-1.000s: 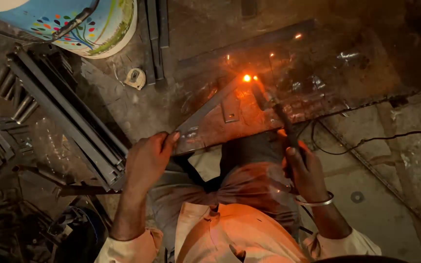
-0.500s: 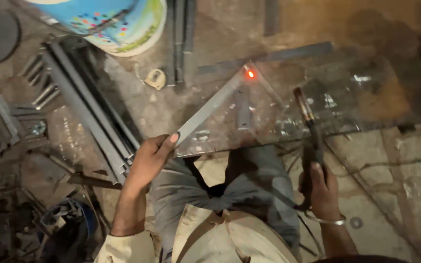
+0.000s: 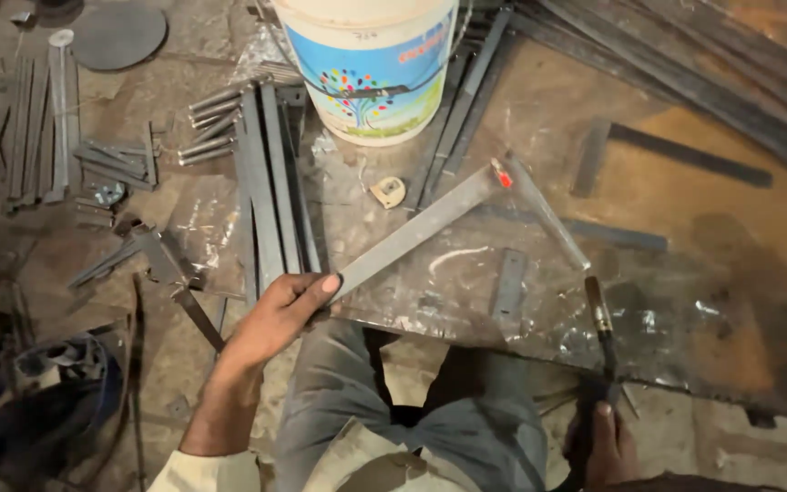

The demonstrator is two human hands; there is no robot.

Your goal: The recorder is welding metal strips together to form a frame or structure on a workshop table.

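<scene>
2 hands are working over the steel plate (image 3: pixel 685 273) here. Near the plate's front edge, the left hand (image 3: pixel 275 314) is pressing down on the near end of a flat metal strip (image 3: pixel 412 232), fingers curled around that end and thumb lying along its top. That strip is running diagonally across the plate, away from the person, and at its far end a small spot (image 3: pixel 503 179) is glowing red where it is meeting a second, thinner bar (image 3: pixel 548 219). Together the 2 pieces are forming a peak pointing away from the person, and both are lying flat on the plate.

Just off the plate's front edge, the right hand (image 3: pixel 605 442) is clenching the handle of a welding holder (image 3: pixel 598 319), whose rod tip is hovering above the plate, near the thin bar's lower end but clear of the glowing joint.

Beyond the plate's far-left corner, a white bucket (image 3: pixel 366 68) with a colourful label is standing upright. Between bucket and strip, a small tape measure (image 3: pixel 388 190) is lying. Left of the plate, long steel sections (image 3: pixel 266 191) are lying side by side, with short rods (image 3: pixel 207 128) scattered beyond them.
</scene>
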